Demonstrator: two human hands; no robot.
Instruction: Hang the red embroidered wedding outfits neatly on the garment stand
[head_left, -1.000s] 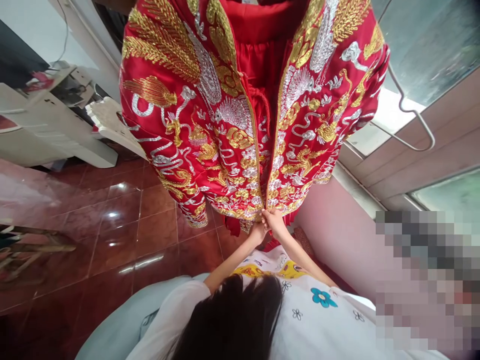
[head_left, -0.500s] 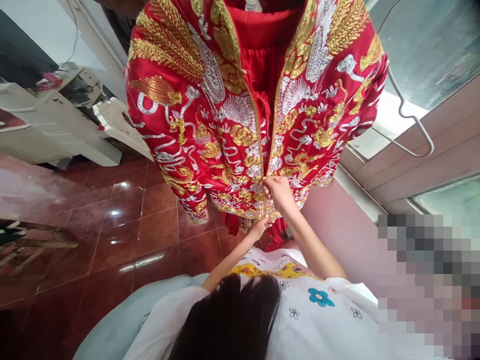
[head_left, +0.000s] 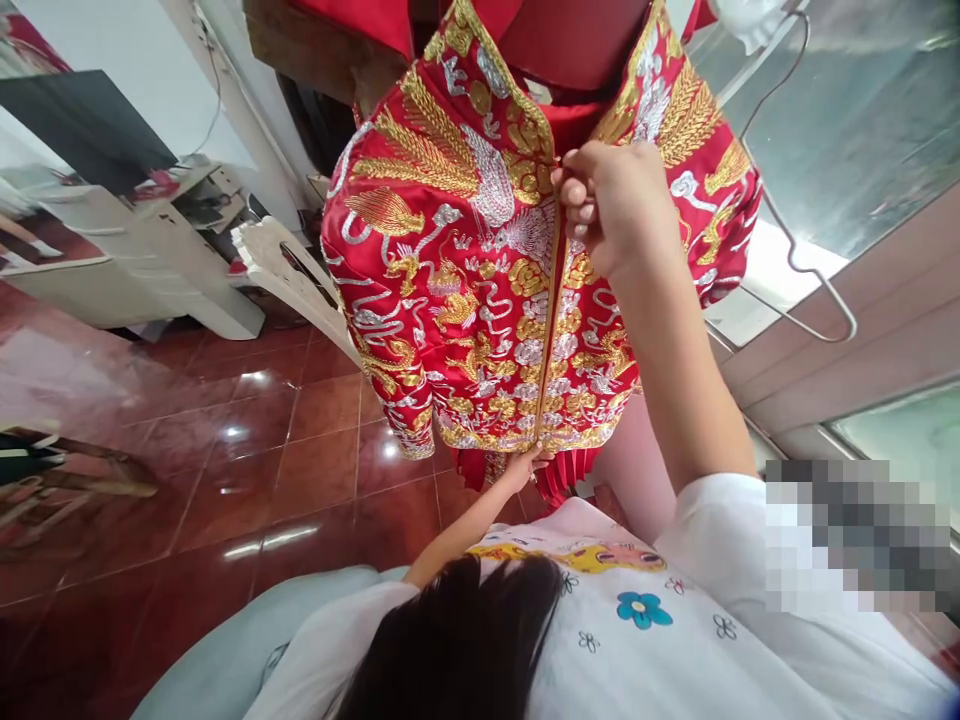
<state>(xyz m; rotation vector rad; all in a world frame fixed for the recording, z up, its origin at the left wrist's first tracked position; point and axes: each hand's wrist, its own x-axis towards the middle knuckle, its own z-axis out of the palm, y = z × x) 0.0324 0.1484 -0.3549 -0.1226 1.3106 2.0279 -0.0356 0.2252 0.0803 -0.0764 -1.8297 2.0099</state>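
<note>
My right hand (head_left: 611,200) is up at the neck of the red jacket (head_left: 465,330), thumb and fingers pinched on the front edge just under the collar; whether there is a zip pull between them I cannot tell, since my knuckles cover it. My left hand (head_left: 529,461) is low in the middle of the frame, fingers closed on the hem at the foot of the same front line. Between my two hands the front edges lie close together in a nearly straight line. The jacket hangs upright over a dark red dummy (head_left: 581,45), filling the upper middle, with gold and silver stitching over its chest and sleeves. Red pleated cloth (head_left: 574,473) shows below the hem. A hanger (head_left: 807,269) is at the upper right, beside the jacket's shoulder. Left of the sleeve, a white chair (head_left: 279,250) stands on shiny red tiles (head_left: 322,470). My white T-shirt (head_left: 660,670), with a blue flower on it, and my dark hair (head_left: 457,650) take up the bottom of the frame.
</note>
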